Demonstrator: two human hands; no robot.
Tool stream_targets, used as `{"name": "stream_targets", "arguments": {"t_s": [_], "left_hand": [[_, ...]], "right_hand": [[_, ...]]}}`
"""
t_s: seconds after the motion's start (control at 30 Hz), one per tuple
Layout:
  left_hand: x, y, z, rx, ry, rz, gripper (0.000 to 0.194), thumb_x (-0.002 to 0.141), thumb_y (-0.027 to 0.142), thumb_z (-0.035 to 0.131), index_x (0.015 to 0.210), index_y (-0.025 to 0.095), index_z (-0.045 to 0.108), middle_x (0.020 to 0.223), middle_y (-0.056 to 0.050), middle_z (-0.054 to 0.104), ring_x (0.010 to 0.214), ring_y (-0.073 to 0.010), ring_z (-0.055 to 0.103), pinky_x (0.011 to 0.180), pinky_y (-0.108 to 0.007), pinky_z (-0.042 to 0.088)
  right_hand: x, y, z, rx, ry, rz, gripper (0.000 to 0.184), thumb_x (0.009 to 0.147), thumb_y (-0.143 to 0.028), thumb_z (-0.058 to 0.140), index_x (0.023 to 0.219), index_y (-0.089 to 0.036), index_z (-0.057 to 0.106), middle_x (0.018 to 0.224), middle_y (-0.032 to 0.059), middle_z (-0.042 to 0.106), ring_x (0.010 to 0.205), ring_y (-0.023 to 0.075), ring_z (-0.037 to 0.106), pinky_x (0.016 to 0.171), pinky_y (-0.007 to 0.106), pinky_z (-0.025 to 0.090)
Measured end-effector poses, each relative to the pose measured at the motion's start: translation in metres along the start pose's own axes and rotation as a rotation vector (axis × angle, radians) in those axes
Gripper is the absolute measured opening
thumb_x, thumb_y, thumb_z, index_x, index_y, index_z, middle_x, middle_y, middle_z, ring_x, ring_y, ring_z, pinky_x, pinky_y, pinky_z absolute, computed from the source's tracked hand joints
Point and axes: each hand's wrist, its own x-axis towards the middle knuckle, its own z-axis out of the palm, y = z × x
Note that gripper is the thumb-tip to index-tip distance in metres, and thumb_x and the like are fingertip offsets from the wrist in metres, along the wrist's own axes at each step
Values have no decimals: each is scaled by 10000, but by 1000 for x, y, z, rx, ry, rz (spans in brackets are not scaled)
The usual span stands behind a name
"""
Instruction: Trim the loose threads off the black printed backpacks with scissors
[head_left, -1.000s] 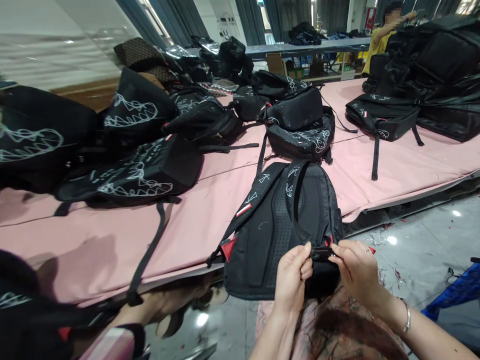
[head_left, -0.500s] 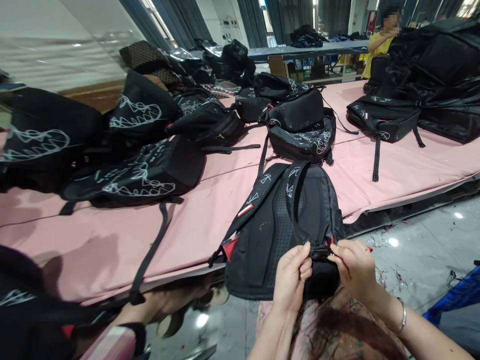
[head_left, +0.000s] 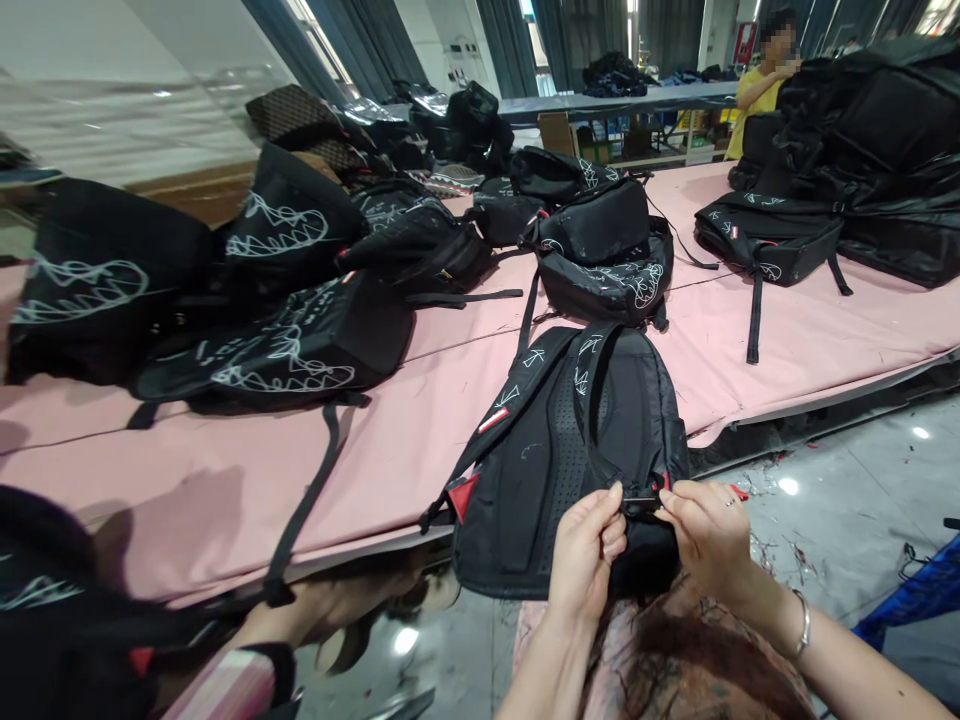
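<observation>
A black backpack point(head_left: 517, 500) lies with its padded back panel upward, its lower end hanging over the edge of the pink-covered table. White line drawings mark its shoulder straps point(head_left: 592, 400). Near the bottom right of the pack, my left hand point(head_left: 589, 545) is closed, pinching the lower end of a strap between thumb and finger. Close beside it, my right hand point(head_left: 709, 530) is also closed on the short dark strap piece point(head_left: 640, 505) stretched between both hands. A small red tip point(head_left: 740, 492) sticks out behind the right hand; what it belongs to is hidden.
More black backpacks point(head_left: 300, 350) lie to the left, another pair point(head_left: 600, 240) stands just beyond, and a large pile point(head_left: 877, 130) sits at right. Another person's forearm point(head_left: 322, 610) reaches in at lower left. A person in yellow point(head_left: 754, 95) is farther back. Scraps litter the floor point(head_left: 825, 500).
The view has shifted slightly. Both hands stay almost in place on the strap, and the dark piece between them has tilted a little, showing a brighter edge.
</observation>
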Motion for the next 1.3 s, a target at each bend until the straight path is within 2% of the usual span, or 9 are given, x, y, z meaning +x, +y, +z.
{"name": "stream_targets", "arguments": {"t_s": [0.23, 0.4, 0.47, 0.57, 0.67, 0.87, 1.0, 1.2, 1.3], "left_hand": [[2, 6, -3, 73, -3, 14, 412, 533, 360, 777, 576, 149, 427, 477, 111, 270, 407, -4, 211, 377, -141, 145], [-3, 18, -11, 563, -16, 289, 261, 658, 334, 680, 605, 143, 511, 515, 72, 359, 458, -41, 310, 435, -168, 254], [-6, 22, -14, 864, 24, 567, 163, 706, 283, 629, 636, 152, 561, 588, 35, 450, 538, -77, 419, 508, -194, 348], [-6, 21, -21, 1262, 144, 1023, 99, 768, 206, 537, 718, 172, 615, 724, -13, 524, 667, -119, 514, 601, -223, 420], [0, 14, -26, 1493, 253, 1284, 143, 790, 144, 485, 772, 175, 624, 706, -14, 502, 630, -117, 507, 568, -215, 425], [14, 4, -33, 1469, 317, 1467, 156, 780, 72, 493, 722, 175, 595, 676, -19, 520, 656, -140, 503, 613, -251, 441], [15, 4, -38, 1362, 308, 1459, 188, 770, 41, 479, 799, 176, 605, 707, -22, 553, 690, -148, 530, 654, -273, 456], [-8, -5, -35, 1250, 136, 1360, 343, 727, 75, 553, 1029, 232, 600, 917, -68, 595, 865, -202, 573, 767, -345, 471], [-23, -28, -24, 1134, 27, 1437, 358, 648, 135, 681, 949, 325, 644, 893, -25, 653, 873, -204, 592, 932, -415, 395]], "right_hand": [[-4, 8, 0, 362, -10, 234, 98, 824, -176, 499, 868, -197, 584, 801, 44, 626, 753, 169, 582, 687, 304, 454], [-11, 12, 9, 535, -258, 567, 287, 735, -216, 597, 1011, -205, 518, 868, 21, 618, 762, 156, 588, 670, 264, 475], [-16, 12, 16, 493, -337, 515, 358, 665, -213, 663, 1000, -210, 536, 899, 25, 624, 810, 177, 581, 714, 280, 459], [-23, 12, 23, 368, -402, 397, 146, 695, -176, 608, 838, -202, 589, 788, 26, 623, 737, 178, 561, 663, 275, 415], [-26, 8, 20, 332, -469, 282, 115, 685, -96, 501, 712, -189, 564, 679, 16, 583, 649, 153, 513, 588, 254, 343], [-16, -4, -19, 604, -759, 145, 249, 672, -133, 504, 519, -181, 313, 538, -60, 355, 519, 80, 323, 494, 233, 214], [-17, 5, -43, 982, -940, 166, 422, 753, -359, 551, 459, -184, 303, 476, -66, 285, 467, 66, 306, 457, 213, 239], [0, 12, -33, 1148, -506, 834, 451, 700, -599, 584, 599, -160, 565, 518, -18, 471, 476, 95, 425, 436, 200, 328], [15, -1, -7, 1243, -460, 1002, 479, 683, -622, 585, 639, -145, 576, 531, -14, 483, 468, 92, 433, 434, 202, 334]]}}
